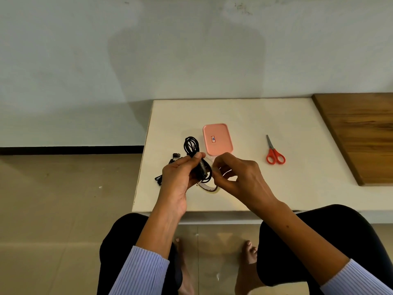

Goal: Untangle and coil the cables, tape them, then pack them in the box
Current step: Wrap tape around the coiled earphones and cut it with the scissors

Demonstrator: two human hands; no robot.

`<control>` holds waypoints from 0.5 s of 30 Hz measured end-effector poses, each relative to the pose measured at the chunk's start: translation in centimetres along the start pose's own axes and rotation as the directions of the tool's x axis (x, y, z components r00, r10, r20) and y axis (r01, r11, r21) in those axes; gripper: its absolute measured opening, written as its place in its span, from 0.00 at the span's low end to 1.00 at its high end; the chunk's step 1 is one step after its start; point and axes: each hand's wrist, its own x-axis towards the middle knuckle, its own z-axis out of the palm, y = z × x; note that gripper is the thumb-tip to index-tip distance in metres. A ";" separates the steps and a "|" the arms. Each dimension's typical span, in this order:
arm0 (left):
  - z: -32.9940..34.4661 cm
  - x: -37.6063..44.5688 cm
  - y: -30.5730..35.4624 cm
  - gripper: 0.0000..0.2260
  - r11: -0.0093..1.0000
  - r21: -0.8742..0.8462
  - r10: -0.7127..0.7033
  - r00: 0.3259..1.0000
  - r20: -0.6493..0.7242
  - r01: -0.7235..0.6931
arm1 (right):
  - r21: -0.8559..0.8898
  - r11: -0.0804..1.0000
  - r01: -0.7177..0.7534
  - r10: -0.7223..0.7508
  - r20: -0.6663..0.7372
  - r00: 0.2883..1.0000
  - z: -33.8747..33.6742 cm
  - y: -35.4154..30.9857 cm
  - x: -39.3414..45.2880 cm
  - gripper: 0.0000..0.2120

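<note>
My left hand (179,176) grips a coiled black cable (191,145) above the white table (244,116); its loops stick out above my thumb and its metal jack plug (198,184) points down near my palm. My right hand (236,175) is just to the right, fingers curled and pinching something small by the coil; I cannot make out what. A roll of clear tape (209,189) lies on the table under both hands. A second black cable (168,169) lies loose on the table behind my left hand. The pink box (217,139), lid on, sits just beyond.
Red-handled scissors (274,153) lie to the right of the box. A brown wooden board (359,133) covers the table's right end. The table's left edge runs close to the loose cable. My knees sit under the near edge.
</note>
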 end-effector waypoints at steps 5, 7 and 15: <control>0.0 -0.1 0.2 0.05 1.000 -0.021 -0.006 1.000 0.004 0.006 | 0.004 1.000 0.010 -0.010 -0.016 1.000 0.0 -0.2 0.2 0.02; -0.1 -0.1 0.2 0.05 1.000 -0.018 -0.008 1.000 0.008 0.008 | 0.012 1.000 0.000 0.000 -0.023 1.000 0.0 -0.1 0.1 0.03; -2.0 0.0 0.8 0.07 0.943 0.327 0.028 0.992 0.122 -0.067 | -0.201 0.979 0.028 -0.024 0.025 0.999 -0.7 2.3 0.2 0.09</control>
